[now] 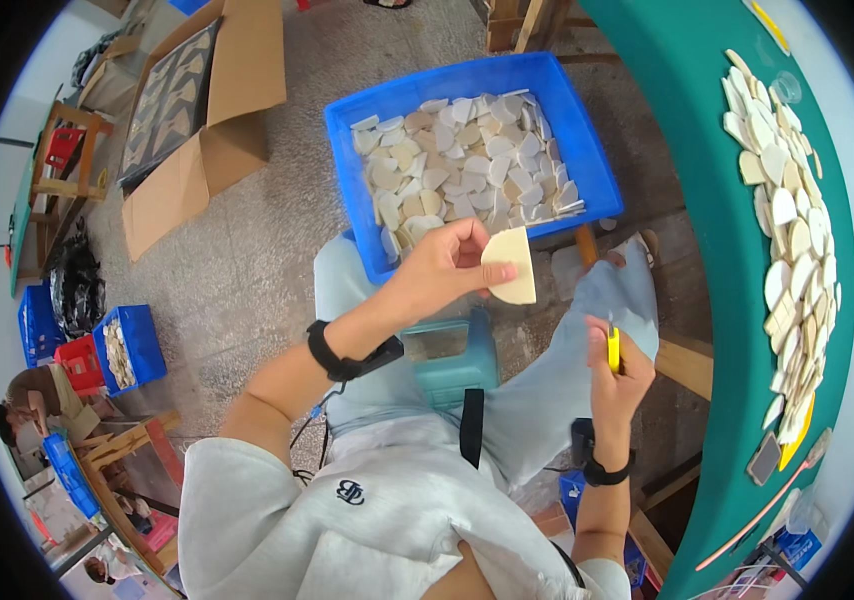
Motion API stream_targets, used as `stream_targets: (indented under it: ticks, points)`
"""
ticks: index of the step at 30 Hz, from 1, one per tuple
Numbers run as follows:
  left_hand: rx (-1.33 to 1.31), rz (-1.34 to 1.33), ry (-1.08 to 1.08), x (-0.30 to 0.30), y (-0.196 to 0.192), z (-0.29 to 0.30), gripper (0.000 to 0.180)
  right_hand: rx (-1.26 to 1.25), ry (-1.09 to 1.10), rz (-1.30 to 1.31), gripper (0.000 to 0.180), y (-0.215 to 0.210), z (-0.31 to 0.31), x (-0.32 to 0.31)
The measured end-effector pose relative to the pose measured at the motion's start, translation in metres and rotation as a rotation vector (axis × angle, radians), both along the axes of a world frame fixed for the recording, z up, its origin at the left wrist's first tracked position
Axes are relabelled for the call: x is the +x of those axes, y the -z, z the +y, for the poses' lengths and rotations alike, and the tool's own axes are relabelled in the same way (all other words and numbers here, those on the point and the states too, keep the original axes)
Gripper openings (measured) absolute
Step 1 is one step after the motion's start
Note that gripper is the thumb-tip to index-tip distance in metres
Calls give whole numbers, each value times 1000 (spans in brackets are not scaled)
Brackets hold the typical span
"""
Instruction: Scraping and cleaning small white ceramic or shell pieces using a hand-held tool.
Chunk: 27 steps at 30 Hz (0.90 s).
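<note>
Between the thumb and fingers of my left hand (444, 265) is a cream, half-round flat piece (513, 268), its straight edge facing right. My right hand (619, 375) is closed round a yellow-handled cutter knife (614, 350), held upright at my right thigh and apart from the piece. Just beyond my left hand a blue plastic bin (347, 175) holds a heap of similar white and cream pieces (467, 160).
On the right runs a green-topped table (692, 130) bearing a long pile of half-round pieces (792, 220) and a phone (764, 459). An open cardboard box (242, 80) stands at the far left. Other people (42, 400) sit at the left edge. A teal stool (452, 370) is between my legs.
</note>
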<state>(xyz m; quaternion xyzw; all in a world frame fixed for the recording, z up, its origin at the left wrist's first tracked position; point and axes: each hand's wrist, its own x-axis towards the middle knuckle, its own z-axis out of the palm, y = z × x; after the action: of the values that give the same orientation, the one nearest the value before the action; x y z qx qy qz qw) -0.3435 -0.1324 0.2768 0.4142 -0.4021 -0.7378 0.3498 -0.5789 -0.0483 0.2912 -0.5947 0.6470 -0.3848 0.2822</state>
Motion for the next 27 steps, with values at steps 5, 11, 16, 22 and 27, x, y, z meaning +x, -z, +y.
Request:
stream_targets:
  ticks: [5, 11, 16, 22, 27]
  points:
    - [-10, 127, -38, 4, -35, 61, 25, 170, -48, -565, 14, -34, 23, 65]
    - [-1083, -655, -73, 18, -55, 101, 61, 310, 3, -423, 15, -49, 42, 88]
    - [-813, -424, 114, 20, -58, 116, 49, 302, -93, -772, 18, -58, 52, 86]
    - [-172, 277, -91, 21, -58, 119, 29, 197, -116, -745, 24, -68, 62, 84]
    - [-82, 421, -131, 24, -56, 120, 27, 201, -142, -644, 23, -65, 66, 86]
